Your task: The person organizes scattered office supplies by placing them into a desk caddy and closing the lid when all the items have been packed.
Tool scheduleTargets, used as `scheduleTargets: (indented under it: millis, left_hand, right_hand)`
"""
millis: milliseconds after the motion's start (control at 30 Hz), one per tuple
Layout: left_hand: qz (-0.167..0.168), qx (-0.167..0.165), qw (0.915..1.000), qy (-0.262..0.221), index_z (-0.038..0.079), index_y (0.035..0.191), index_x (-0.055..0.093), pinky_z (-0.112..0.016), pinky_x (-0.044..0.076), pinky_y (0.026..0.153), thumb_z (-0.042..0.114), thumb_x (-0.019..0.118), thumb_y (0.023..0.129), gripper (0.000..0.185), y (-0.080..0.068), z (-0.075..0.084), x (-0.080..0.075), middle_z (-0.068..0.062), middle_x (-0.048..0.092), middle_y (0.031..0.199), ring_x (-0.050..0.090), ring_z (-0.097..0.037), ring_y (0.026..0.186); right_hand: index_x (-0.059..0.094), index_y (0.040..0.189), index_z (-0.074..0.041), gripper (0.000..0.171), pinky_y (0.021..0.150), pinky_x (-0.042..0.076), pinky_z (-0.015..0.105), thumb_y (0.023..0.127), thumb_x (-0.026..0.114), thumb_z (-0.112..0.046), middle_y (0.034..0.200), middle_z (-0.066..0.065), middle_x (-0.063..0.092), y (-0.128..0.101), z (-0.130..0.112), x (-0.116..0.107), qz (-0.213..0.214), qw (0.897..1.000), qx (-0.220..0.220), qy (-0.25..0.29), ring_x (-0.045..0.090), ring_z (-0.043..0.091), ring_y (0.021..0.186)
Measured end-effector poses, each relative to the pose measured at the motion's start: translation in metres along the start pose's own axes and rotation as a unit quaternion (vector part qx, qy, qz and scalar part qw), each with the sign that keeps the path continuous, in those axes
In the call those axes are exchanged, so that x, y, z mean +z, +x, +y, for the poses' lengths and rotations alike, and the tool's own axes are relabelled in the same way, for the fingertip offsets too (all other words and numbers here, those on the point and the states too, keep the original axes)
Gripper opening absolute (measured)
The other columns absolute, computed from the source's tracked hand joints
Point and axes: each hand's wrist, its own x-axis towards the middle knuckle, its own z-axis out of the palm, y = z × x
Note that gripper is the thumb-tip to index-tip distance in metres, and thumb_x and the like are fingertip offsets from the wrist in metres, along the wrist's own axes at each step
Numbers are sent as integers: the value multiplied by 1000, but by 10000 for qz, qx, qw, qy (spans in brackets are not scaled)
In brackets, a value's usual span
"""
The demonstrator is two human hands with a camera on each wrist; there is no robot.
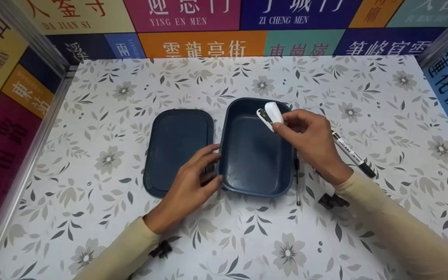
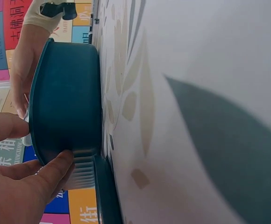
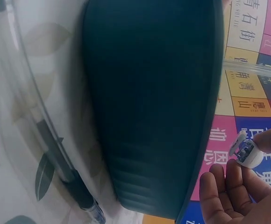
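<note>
My right hand (image 1: 311, 134) pinches a small white stapler (image 1: 273, 112) between thumb and fingers, over the upper right part of a dark blue box (image 1: 257, 151). The stapler's two halves stand apart, with metal parts between them in the right wrist view. Nothing lies inside the box. At its left side, my left hand (image 1: 189, 182) rests its fingertips against the outer wall and rim, the fingers loosely bent. Beneath and left of that hand lies a flat dark blue lid (image 1: 179, 146), partly covered by it.
A slim clear pen (image 1: 297, 186) with black parts lies along the box's right side. Farther right, a white marker (image 1: 350, 151) with a black cap is partly behind my right hand. The flower-patterned table (image 1: 111, 217) meets colourful printed panels (image 1: 204, 42) at the back and sides.
</note>
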Motion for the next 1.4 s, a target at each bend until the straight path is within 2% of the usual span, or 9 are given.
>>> scheduleTargets:
  millis: [467, 667, 933, 1033, 1233, 1400]
  left_hand:
    - [73, 94, 9999, 49, -7, 148, 62, -33, 61, 105, -1, 73, 100, 50, 2, -1, 0, -8, 49, 168, 60, -24, 142]
    - [75, 129, 9998, 89, -7, 149, 62, -33, 62, 104, -1, 73, 101, 50, 2, -2, 0, -8, 49, 167, 61, -24, 141]
    - [84, 104, 9998, 112, -4, 149, 63, -33, 62, 103, -1, 73, 101, 50, 2, -2, 0, -6, 48, 167, 62, -22, 140]
    - [103, 119, 9998, 105, -5, 149, 63, -33, 62, 103, -2, 74, 100, 50, 2, -2, 0, -7, 49, 167, 62, -22, 140]
    - [121, 129, 9998, 128, -5, 148, 63, -33, 62, 102, -3, 74, 99, 50, 2, -2, 0, -7, 49, 167, 62, -24, 140]
    - [142, 119, 9997, 155, -6, 148, 64, -33, 63, 102, -2, 75, 99, 50, 1, -2, 0, -6, 50, 166, 62, -22, 140]
  right_hand:
    - [84, 104, -4, 13, 72, 57, 18, 95, 88, -12, 92, 6, 80, 13, 9, 13, -136, 9976, -219, -640, 72, 11, 77]
    - [83, 105, -5, 14, 75, 56, 17, 94, 88, -12, 94, 7, 81, 14, 8, 19, -233, 9965, -206, -776, 72, 9, 80]
    - [83, 107, -6, 14, 80, 56, 20, 97, 86, -15, 98, 4, 81, 17, 11, 23, -550, 9929, -252, -1022, 74, 15, 87]
    - [83, 107, -6, 14, 82, 57, 24, 97, 85, -15, 100, 5, 81, 20, 12, 25, -636, 9906, -251, -1182, 74, 18, 90]
    - [83, 107, -6, 16, 87, 58, 39, 97, 85, -18, 100, 7, 80, 26, 13, 29, -826, 9854, -154, -1479, 74, 22, 95]
    - [83, 106, -6, 19, 88, 55, 41, 97, 84, -22, 101, 8, 79, 29, 13, 31, -966, 9794, -100, -1770, 72, 25, 97]
